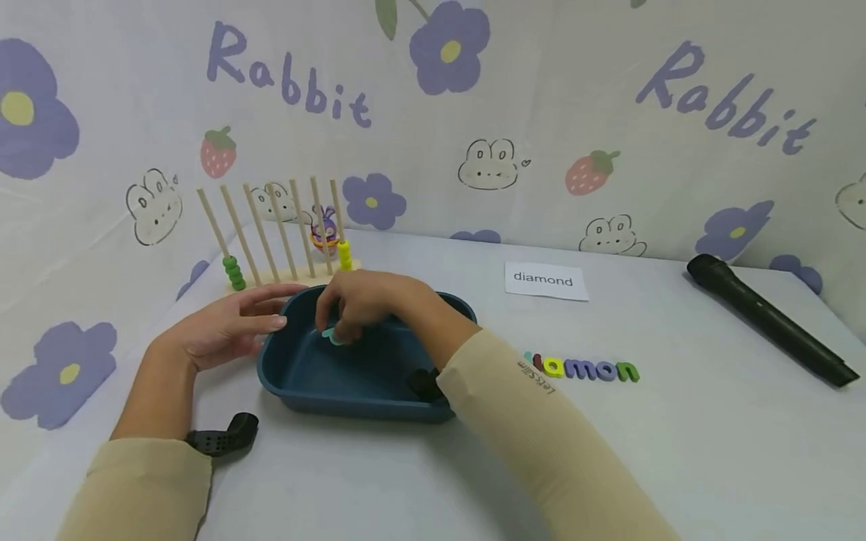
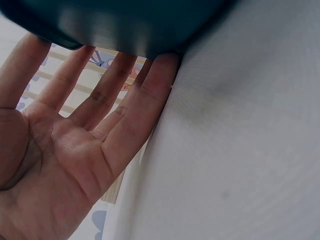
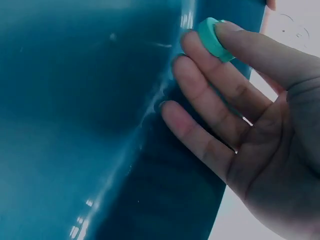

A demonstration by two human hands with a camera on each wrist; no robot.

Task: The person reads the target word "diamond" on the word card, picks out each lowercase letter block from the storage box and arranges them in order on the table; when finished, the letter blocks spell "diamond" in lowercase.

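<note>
A deep blue plastic tub (image 1: 365, 406) stands in front of me, and its inside walls fill much of the right wrist view. My right hand (image 1: 361, 300) reaches down into the tub and pinches a small teal toy letter (image 3: 212, 39) between thumb and index finger. Which letter it is, I cannot tell. The other right fingers are extended along the tub wall. My left hand (image 1: 233, 327) rests against the tub's left side with fingers fairly straight, seen from the palm side in the left wrist view (image 2: 75, 145).
Several coloured letters (image 1: 588, 369) lie in a row right of the tub, partly hidden by my right sleeve. Behind them is a card (image 1: 546, 281) reading "diamond". A black microphone (image 1: 771, 319) lies far right. A wooden peg rack (image 1: 284, 233) with beads stands behind the tub.
</note>
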